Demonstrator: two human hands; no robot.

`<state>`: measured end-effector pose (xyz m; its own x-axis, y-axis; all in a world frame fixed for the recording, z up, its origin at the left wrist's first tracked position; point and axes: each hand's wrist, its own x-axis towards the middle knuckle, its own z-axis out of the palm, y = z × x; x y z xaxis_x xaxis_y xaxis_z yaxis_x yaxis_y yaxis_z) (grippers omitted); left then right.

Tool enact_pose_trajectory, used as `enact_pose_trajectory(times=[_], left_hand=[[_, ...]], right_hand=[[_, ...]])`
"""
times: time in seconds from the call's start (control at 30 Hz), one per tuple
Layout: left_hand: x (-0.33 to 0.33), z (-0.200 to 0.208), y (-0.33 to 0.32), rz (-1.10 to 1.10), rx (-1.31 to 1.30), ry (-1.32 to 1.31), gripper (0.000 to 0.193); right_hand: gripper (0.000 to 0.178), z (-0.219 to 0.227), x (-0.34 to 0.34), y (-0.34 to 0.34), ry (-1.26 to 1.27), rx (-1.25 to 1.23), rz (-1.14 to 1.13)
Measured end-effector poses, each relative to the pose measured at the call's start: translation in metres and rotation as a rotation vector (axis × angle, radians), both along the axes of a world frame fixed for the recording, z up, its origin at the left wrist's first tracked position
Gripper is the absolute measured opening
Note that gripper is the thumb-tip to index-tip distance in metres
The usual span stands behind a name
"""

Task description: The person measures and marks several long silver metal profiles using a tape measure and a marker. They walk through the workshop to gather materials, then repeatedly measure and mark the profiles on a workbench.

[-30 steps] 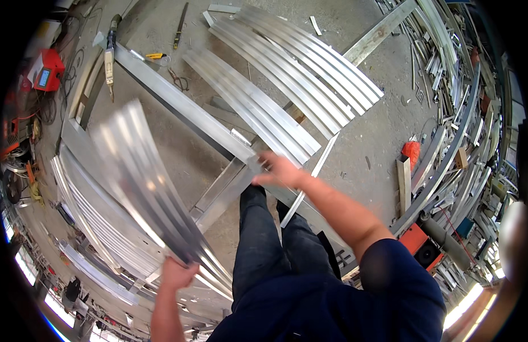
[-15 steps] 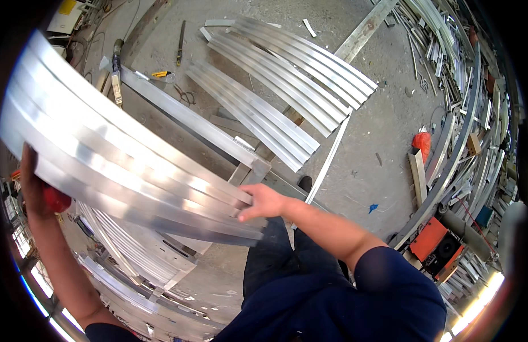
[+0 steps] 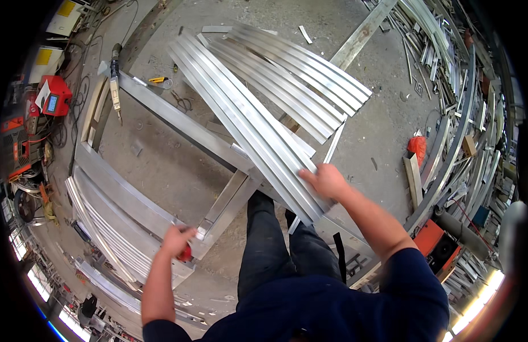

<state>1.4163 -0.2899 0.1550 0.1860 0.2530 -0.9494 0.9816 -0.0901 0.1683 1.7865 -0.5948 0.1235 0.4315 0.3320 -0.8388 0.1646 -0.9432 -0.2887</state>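
My right hand (image 3: 328,182) grips the near end of a long ribbed silver metal panel (image 3: 247,114), thumb on top. The panel slants away to the far left, overlapping other ribbed panels (image 3: 287,85) on the floor. To the left, my left hand (image 3: 177,240) is closed and slightly blurred, above the near corner of a metal frame (image 3: 227,202). A red rounded object (image 3: 185,253) shows under its fingers; its kind is unclear. Close to the fingertips lies a small shiny piece (image 3: 201,232) on the frame.
A power tool (image 3: 115,85), a yellow-handled cutter (image 3: 158,80) and scissors (image 3: 183,101) lie beyond the frame's long beam (image 3: 178,119). Thin metal strips (image 3: 98,233) rest at the left. A red machine (image 3: 54,96) stands far left. Metal offcuts (image 3: 475,142) pile up along the right.
The ribbed panel has swung from the left over to the right, onto the other panels. My left hand has let go of it and come down rightward with the red object; my right hand still holds it.
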Motion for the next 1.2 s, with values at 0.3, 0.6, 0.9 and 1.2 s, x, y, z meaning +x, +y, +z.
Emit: enact_pose_trajectory(times=[0.3,0.6,0.9,1.2], left_hand=[[-0.096,-0.016,-0.103,-0.113,-0.118,0.024,0.048],[-0.128,-0.025,-0.112,0.057,-0.188,0.115,0.045],[-0.118,-0.040,-0.113,0.100,-0.216,0.099,0.043],[-0.115,-0.058,-0.099,0.109,-0.251,0.104,0.041]], right_hand=[[0.074,-0.101,0.018,0.121,0.026,-0.071,0.098],[0.060,-0.121,0.015,0.145,-0.044,-0.153,0.236],[0.046,-0.135,0.039,0.124,-0.231,-0.104,0.561],[0.094,-0.108,0.115,0.068,-0.654,-0.224,0.307]])
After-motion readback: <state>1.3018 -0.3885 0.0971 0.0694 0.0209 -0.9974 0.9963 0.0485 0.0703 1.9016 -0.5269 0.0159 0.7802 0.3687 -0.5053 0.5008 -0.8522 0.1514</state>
